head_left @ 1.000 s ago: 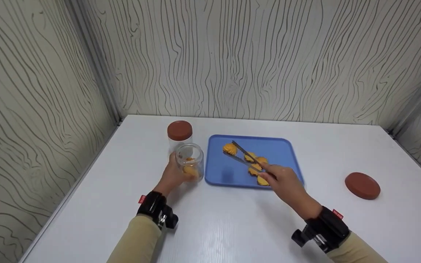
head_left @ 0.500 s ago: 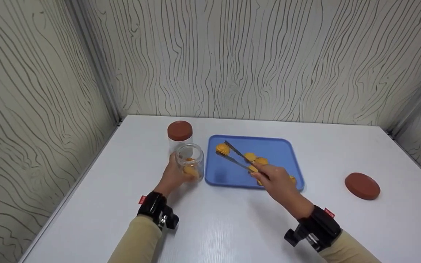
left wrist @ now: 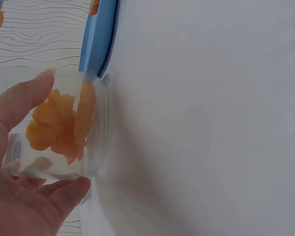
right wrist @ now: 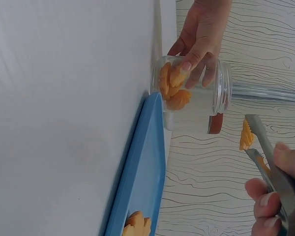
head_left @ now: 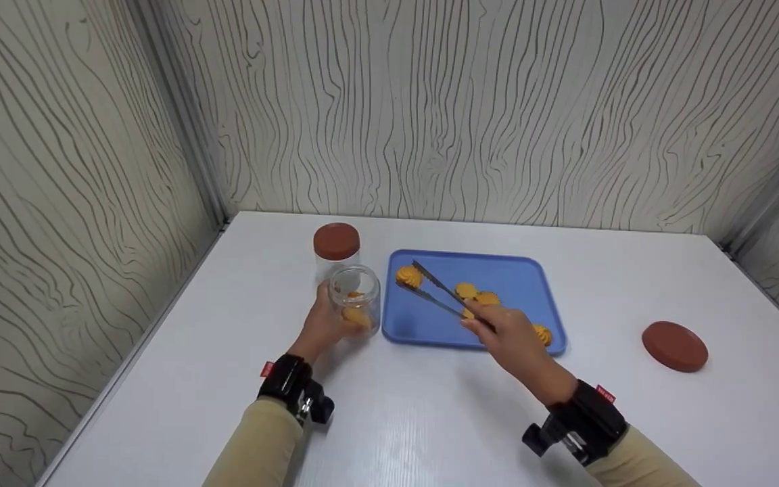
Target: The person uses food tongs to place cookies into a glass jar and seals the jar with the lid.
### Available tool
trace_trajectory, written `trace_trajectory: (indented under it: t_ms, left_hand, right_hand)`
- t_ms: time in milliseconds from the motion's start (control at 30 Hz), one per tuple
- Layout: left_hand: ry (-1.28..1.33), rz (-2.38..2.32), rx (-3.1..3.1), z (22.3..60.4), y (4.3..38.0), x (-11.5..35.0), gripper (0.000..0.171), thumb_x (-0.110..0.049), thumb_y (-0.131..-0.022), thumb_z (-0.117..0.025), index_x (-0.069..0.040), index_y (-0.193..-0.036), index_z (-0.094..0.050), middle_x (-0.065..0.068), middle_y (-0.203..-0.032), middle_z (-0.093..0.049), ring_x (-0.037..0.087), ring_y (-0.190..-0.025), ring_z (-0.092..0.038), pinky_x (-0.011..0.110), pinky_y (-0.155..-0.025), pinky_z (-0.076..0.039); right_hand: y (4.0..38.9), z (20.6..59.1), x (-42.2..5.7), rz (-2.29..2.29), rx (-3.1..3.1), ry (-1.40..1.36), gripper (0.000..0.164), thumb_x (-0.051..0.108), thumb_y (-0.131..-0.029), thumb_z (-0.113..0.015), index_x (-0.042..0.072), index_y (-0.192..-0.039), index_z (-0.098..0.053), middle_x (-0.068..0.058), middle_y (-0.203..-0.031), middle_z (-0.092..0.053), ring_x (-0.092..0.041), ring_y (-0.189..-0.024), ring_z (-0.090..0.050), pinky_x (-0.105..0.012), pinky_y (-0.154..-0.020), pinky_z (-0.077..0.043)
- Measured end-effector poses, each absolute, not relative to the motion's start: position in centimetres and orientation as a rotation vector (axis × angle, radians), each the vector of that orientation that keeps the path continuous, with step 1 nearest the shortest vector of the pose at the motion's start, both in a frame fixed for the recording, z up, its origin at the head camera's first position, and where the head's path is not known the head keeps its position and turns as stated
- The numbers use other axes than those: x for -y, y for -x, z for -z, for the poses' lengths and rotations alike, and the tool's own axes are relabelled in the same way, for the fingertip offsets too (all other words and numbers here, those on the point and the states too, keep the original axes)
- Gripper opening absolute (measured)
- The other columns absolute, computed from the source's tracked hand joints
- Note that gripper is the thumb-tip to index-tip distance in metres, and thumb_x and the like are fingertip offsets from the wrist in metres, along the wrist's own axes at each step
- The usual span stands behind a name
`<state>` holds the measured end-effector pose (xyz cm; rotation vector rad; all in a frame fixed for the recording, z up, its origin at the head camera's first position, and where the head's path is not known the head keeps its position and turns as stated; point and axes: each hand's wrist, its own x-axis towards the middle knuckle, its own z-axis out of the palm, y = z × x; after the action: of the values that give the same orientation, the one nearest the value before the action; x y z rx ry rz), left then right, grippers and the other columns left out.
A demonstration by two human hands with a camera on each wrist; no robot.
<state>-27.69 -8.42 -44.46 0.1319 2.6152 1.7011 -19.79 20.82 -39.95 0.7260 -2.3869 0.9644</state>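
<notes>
My left hand (head_left: 324,323) grips a clear, lidless jar (head_left: 372,308) from its left side, thumb and fingers around the wall. Several orange-yellow cookies (left wrist: 51,120) lie at its bottom. A pair of metal tongs (head_left: 439,282) is in my right hand (head_left: 512,338), pinched between thumb and fingers. Between the serrated tips sits one swirled cookie (head_left: 408,276), held above the left part of the blue tray (head_left: 423,326). In the right wrist view this cookie is just beyond the jar's open mouth (right wrist: 222,88), apart from it.
More cookies (head_left: 466,290) lie on the tray's middle and right, some hidden behind my right hand. A second jar with a red-brown lid (head_left: 337,241) stands just behind the gripped one. Another red-brown lid (head_left: 675,346) lies on the white table at the right. Patterned panels enclose the back and sides.
My right hand has moved left, carrying the cookie in the tongs toward the jar. A cookie at the tray's right corner has come into sight. The left hand keeps its place on the jar.
</notes>
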Motion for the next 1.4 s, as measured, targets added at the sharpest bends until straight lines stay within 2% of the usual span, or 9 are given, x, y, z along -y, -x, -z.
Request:
trace_trajectory:
  t_ms: [67, 167, 433, 767, 1067, 1167, 1267, 1400]
  left_hand:
    - [-0.128, -1.711, -2.611, 44.5, 27.7, 8.4, 0.102, 0.005, -0.064, -0.082, 0.005, -0.145, -0.021, 0.028, -0.143, -0.040, 0.039, -0.133, -0.038, 0.050, -0.111, -0.028]
    - [-0.122, -1.723, -2.599, 44.4, 27.7, 8.3, 0.101, 0.006, -0.064, -0.081, 0.005, -0.145, -0.021, 0.028, -0.143, -0.041, 0.039, -0.133, -0.037, 0.050, -0.111, -0.028]
    - [-0.087, -1.693, -2.580, 44.2, 27.7, 8.2, 0.101, 0.005, -0.066, -0.079, 0.003, -0.148, -0.019, 0.025, -0.146, -0.039, 0.037, -0.135, -0.036, 0.051, -0.112, -0.027]
    - [-0.128, -1.703, -2.595, 44.4, 27.7, 8.2, 0.100, 0.002, -0.067, -0.082, 0.004, -0.146, -0.020, 0.027, -0.144, -0.040, 0.039, -0.134, -0.037, 0.050, -0.111, -0.028]
    - [-0.121, -1.699, -2.617, 44.3, 27.6, 8.3, 0.099, 0.002, -0.066, -0.082, 0.004, -0.145, -0.023, 0.027, -0.143, -0.042, 0.038, -0.132, -0.040, 0.048, -0.110, -0.031]
    - [-0.102, -1.695, -2.613, 44.2, 27.6, 8.4, 0.100, 0.003, -0.067, -0.082, 0.004, -0.146, -0.021, 0.027, -0.144, -0.041, 0.038, -0.133, -0.039, 0.049, -0.110, -0.030]
    - [-0.088, -1.697, -2.612, 44.3, 27.6, 8.3, 0.100, 0.003, -0.067, -0.082, 0.004, -0.147, -0.021, 0.027, -0.144, -0.040, 0.039, -0.133, -0.039, 0.049, -0.110, -0.030]
    - [-0.099, -1.710, -2.607, 44.4, 27.6, 8.1, 0.101, 0.004, -0.067, -0.082, 0.004, -0.147, -0.021, 0.027, -0.143, -0.041, 0.039, -0.132, -0.039, 0.049, -0.109, -0.031]
  right_hand:
    - [19.8, 39.9, -20.7, -0.969, 2.389, -0.728, 0.032, -0.002, -0.085, -0.069, -0.014, -0.114, -0.064, -0.022, -0.095, -0.070, -0.020, -0.069, -0.064, -0.025, -0.054, -0.047]
    - [19.9, 39.8, -20.5, -0.975, 2.417, -0.724, 0.033, 0.000, -0.087, -0.068, -0.014, -0.116, -0.064, -0.019, -0.093, -0.070, -0.021, -0.071, -0.064, -0.026, -0.056, -0.047]
    - [20.2, 39.6, -19.6, -0.967, 2.469, -0.686, 0.033, 0.004, -0.088, -0.069, -0.010, -0.117, -0.065, -0.018, -0.096, -0.070, -0.014, -0.067, -0.054, -0.026, -0.056, -0.043]
    - [20.4, 39.6, -18.9, -0.990, 2.473, -0.714, 0.032, 0.004, -0.089, -0.068, -0.010, -0.117, -0.065, -0.016, -0.092, -0.070, -0.013, -0.068, -0.056, -0.025, -0.056, -0.048]
    - [20.5, 39.8, -18.5, -1.027, 2.503, -0.722, 0.033, 0.008, -0.091, -0.065, -0.009, -0.120, -0.064, -0.015, -0.095, -0.070, -0.009, -0.063, -0.051, -0.024, -0.054, -0.042]
    - [20.6, 39.9, -18.3, -1.012, 2.487, -0.723, 0.032, 0.008, -0.091, -0.066, -0.009, -0.118, -0.064, -0.018, -0.099, -0.070, -0.014, -0.068, -0.058, -0.025, -0.057, -0.047]
    - [20.7, 40.0, -18.1, -1.000, 2.477, -0.718, 0.032, 0.007, -0.090, -0.067, -0.009, -0.117, -0.065, -0.021, -0.104, -0.069, -0.024, -0.080, -0.066, -0.028, -0.061, -0.052]
    - [20.6, 40.0, -18.0, -1.021, 2.491, -0.701, 0.032, 0.008, -0.090, -0.067, -0.008, -0.117, -0.066, -0.023, -0.109, -0.068, -0.032, -0.092, -0.067, -0.030, -0.064, -0.054]
